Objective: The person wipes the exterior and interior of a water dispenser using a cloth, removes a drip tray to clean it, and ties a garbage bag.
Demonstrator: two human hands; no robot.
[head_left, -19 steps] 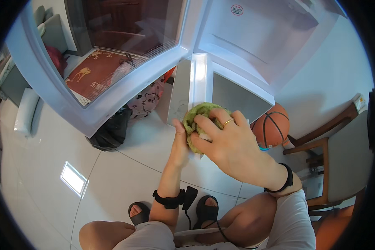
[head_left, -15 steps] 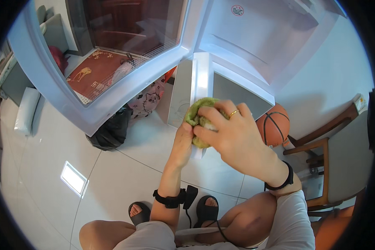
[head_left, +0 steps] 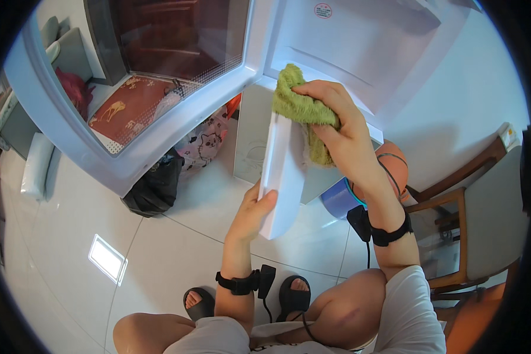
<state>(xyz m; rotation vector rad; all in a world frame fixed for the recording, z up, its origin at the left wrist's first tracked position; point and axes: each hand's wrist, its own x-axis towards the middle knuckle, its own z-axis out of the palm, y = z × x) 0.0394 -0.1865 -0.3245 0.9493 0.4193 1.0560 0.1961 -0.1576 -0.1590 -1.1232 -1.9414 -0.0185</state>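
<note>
My left hand grips the lower end of a long white plastic piece, perhaps a shelf or door bin, with the thumb on its near face. The piece is held up, slanting, in front of the opened white appliance. At its upper end my right hand presses a fuzzy green cloth, which folds over the top and hangs down the right side. My right fingers are closed on the cloth. The far side of the white piece is partly hidden by cloth and hand.
A glass door in a white frame swings out at left. Beneath it sit a black bag and a patterned pink bag. A blue bucket and a basketball stand right of the appliance, near a wooden chair.
My right hand and the cloth have moved up to the piece's upper end, away from my left hand. The piece's lower part is now uncovered, and the blue bucket has come into sight.
</note>
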